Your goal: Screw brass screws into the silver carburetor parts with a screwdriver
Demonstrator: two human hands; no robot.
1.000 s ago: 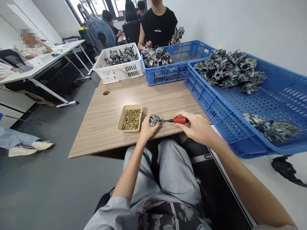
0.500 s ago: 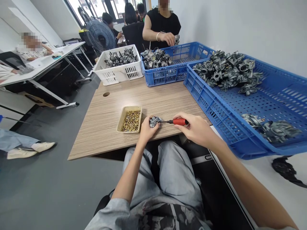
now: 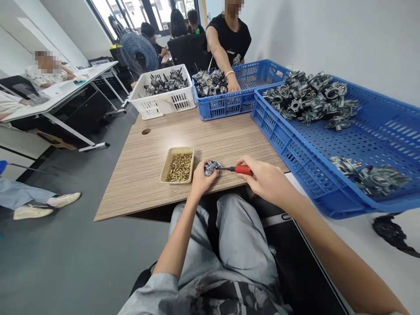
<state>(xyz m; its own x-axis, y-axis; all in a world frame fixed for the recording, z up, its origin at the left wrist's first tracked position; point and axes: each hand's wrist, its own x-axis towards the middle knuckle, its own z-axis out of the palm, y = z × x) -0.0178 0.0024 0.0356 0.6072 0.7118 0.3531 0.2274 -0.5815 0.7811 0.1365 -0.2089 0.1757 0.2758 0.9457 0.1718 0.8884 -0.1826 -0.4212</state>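
My left hand (image 3: 201, 178) is closed around a small grey metal carburetor (image 3: 211, 167) at the table's front edge. In my right hand (image 3: 267, 178) is a screwdriver (image 3: 242, 169) with a red handle, held level. Its dark shaft points left and the tip meets the carburetor's right side; the exact contact spot is too small to make out. Just left of my left hand stands a cream tray (image 3: 163, 174) full of small brass-coloured parts (image 3: 180, 167).
On the right, a large blue crate (image 3: 295, 153) holds a heap of carburetors (image 3: 315, 96). A second blue crate (image 3: 226, 107) and a white crate (image 3: 169, 103) line the table's far edge. Beyond them a person (image 3: 229, 41) reaches into the second crate. A fan (image 3: 139, 51) stands behind.
The person opposite has lowered a hand into the middle blue crate. My right hand's grip on the red handle has shifted slightly; the screwdriver stays against the carburetor.
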